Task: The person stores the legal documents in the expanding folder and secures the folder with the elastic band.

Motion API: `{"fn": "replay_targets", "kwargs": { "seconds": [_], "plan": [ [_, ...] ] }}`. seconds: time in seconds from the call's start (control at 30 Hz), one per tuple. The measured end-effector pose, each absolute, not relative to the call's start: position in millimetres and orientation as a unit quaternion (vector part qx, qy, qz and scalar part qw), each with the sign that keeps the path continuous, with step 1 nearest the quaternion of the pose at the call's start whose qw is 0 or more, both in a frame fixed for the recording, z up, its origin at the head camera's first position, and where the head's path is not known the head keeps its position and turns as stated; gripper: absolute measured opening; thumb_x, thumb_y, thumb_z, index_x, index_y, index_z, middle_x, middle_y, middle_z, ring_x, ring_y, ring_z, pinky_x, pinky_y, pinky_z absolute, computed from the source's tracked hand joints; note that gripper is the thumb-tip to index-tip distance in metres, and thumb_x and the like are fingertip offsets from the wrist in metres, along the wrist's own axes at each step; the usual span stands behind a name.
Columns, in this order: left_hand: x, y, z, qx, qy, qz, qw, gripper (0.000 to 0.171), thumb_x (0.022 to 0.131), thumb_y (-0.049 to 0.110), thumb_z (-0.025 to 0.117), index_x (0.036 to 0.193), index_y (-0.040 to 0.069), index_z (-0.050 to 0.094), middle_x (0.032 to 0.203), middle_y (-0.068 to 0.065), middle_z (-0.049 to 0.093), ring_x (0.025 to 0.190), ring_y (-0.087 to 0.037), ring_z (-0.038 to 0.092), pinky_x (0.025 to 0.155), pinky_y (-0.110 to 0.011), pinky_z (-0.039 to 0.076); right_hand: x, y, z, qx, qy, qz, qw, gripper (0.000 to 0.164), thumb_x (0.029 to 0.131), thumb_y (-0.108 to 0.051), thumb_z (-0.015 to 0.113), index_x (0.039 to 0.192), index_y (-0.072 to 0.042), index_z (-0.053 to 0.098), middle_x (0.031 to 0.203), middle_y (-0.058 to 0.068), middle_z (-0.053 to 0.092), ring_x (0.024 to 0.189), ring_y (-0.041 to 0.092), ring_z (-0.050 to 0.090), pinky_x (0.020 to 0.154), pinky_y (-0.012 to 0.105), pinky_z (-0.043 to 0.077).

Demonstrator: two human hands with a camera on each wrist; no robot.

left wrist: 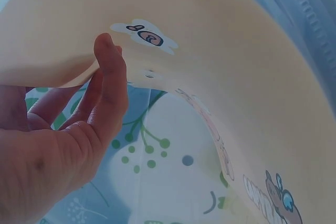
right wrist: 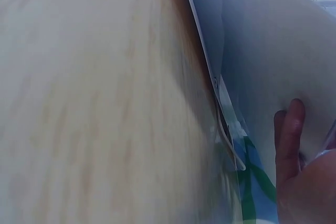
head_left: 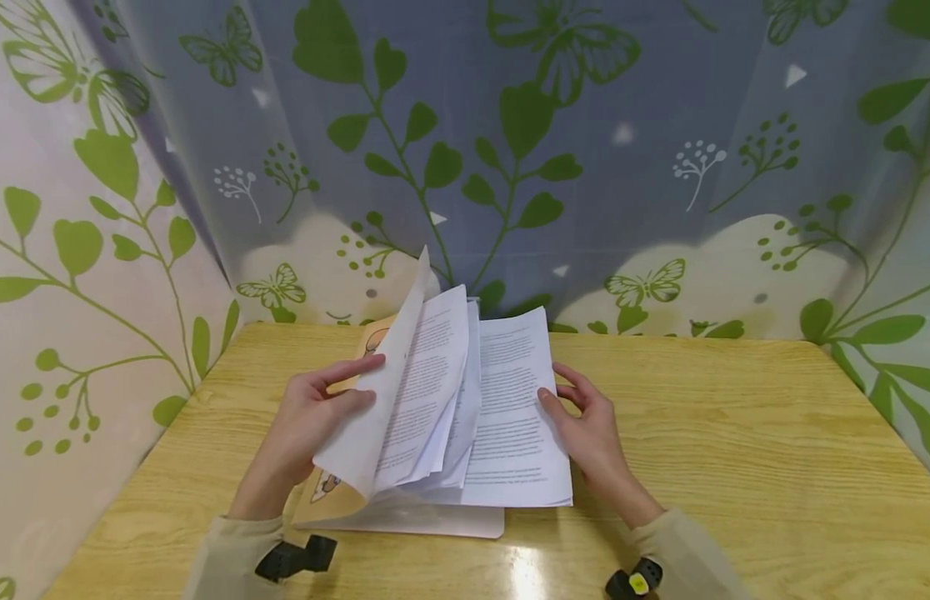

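A folder with a cream cover (head_left: 345, 500) printed with cartoon figures stands partly spread above the table. My left hand (head_left: 311, 417) pinches the edge of that cover and a pale sheet at the left. In the left wrist view the cover (left wrist: 210, 30) bows in a curve past the left hand (left wrist: 68, 135). Several printed sheets (head_left: 427, 375) fan out in the middle. With thumb and fingers, my right hand (head_left: 588, 425) pinches the right edge of the printed pages (head_left: 513, 408). The right wrist view shows the right hand (right wrist: 307, 177) against the sheets' pale underside (right wrist: 268, 61).
The folder's white back cover (head_left: 442, 518) lies low over the wooden table (head_left: 735, 442). A curtain (head_left: 622, 167) with green leaves and butterflies hangs behind the table's far edge and along both sides. Black straps with small devices (head_left: 296, 558) sit on both wrists.
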State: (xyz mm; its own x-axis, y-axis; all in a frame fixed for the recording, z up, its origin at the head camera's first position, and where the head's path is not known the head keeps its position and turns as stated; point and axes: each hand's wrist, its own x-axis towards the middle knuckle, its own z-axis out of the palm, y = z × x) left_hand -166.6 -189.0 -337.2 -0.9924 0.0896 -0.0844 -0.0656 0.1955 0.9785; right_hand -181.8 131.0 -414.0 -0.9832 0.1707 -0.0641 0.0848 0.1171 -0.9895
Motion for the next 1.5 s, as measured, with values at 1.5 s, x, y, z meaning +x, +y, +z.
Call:
{"fn": "replay_targets", "kwargs": {
  "seconds": [1.5],
  "plan": [
    [-167.7,-187.7,-339.0,0.005,0.775,0.629,0.062,0.047,0.096,0.007,0.063,0.143,0.017,0.062,0.131,-0.023,0.064,0.072,-0.020,0.074,0.062,-0.035,0.062,-183.3,120.8,-418.6,-0.076,-0.768,0.635,0.029,0.049,0.096,0.001,0.057,0.144,-0.012,0.056,0.143,0.021,0.060,0.102,0.028,0.070,0.077,0.024,0.054]
  ]
}}
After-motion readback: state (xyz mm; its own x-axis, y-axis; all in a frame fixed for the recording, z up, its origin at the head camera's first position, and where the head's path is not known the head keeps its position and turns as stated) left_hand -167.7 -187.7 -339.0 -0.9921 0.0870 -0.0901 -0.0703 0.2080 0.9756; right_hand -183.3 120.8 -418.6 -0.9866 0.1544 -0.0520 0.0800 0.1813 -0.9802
